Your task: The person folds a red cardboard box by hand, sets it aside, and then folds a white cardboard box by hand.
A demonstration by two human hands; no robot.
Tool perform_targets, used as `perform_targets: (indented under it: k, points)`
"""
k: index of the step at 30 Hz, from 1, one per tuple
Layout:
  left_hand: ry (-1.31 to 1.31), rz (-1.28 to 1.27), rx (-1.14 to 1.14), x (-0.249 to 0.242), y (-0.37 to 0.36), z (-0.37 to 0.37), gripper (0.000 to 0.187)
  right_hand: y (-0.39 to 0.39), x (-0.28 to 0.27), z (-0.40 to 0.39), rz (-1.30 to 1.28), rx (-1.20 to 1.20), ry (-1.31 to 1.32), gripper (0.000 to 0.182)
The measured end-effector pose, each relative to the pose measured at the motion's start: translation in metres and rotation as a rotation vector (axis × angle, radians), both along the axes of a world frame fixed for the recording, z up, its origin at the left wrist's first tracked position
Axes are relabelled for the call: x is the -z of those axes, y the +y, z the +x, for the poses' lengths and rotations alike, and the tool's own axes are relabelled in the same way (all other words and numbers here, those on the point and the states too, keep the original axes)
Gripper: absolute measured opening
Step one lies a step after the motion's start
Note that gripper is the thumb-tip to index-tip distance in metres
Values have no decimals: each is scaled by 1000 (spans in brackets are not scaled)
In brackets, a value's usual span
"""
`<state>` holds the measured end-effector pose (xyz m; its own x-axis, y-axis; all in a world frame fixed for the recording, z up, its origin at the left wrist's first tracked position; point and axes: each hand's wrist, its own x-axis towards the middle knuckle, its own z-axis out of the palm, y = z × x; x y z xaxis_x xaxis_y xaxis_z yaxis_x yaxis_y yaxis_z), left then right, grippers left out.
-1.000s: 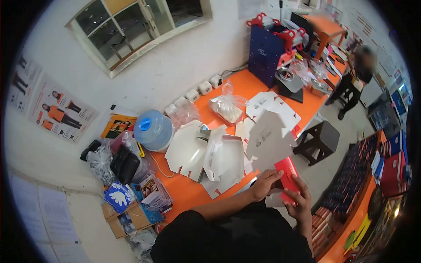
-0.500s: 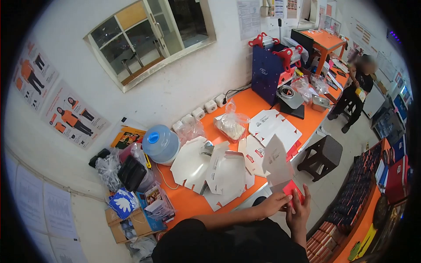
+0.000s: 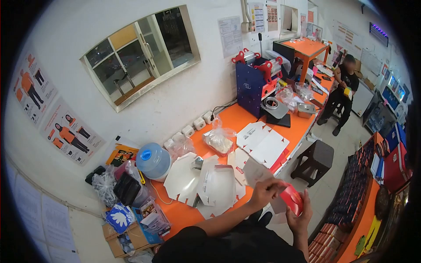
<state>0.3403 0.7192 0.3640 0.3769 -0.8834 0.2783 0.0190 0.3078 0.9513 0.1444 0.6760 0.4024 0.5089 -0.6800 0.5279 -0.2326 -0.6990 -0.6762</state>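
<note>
Clearly you're mid-fold: your left hand (image 3: 263, 193) pinches the carton blank (image 3: 258, 173) while your right hand (image 3: 300, 215) clasps its red panel (image 3: 293, 199), above the orange table (image 3: 245, 118); flat blanks (image 3: 263, 142) await.

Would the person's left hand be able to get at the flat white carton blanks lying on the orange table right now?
Probably not at once: the left hand is pinching the red-and-white carton together with the right hand. The carton blanks lie uncovered just beyond it on the orange table.

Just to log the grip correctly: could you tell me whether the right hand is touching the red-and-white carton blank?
Touching: the head view shows the right hand cupping the red side of the carton blank from below, with no gap.
</note>
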Motion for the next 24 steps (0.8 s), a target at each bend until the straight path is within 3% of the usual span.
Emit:
perform_targets:
  k: [1,3,4,6,8,10,12,14,19,24]
  points:
    - [-3,-12,4,-6,-1,-5,36,-2,-2,0,-46,62,-2,76]
    - [-548,-317,-79,-13,-1,-17,41,-5,-6,-2,-100,126,-5,77]
    - [-621,-294,-67,-12,-1,-24,45,-5,-9,-5,-174,117,31,76]
    - [-551,-245,12,-12,0,-26,45,-7,-8,-12,-252,109,65,75]
    - [-486,-197,90,-16,1,-17,44,-14,-2,-20,206,51,-337,71]
    - [-335,-55,298,-20,3,-4,41,-19,-5,-24,241,33,-368,69]
    - [-393,-102,235,-22,1,-11,39,-19,-7,-22,287,15,-396,67]
    - [-447,-149,178,-19,0,-18,38,-16,-9,-17,-27,81,-212,63]
    - [-365,-231,53,-19,0,-27,38,-20,-8,-23,-99,68,-196,54]
    - [-398,-207,96,-24,2,-33,39,-17,-12,-29,-170,71,-160,42]
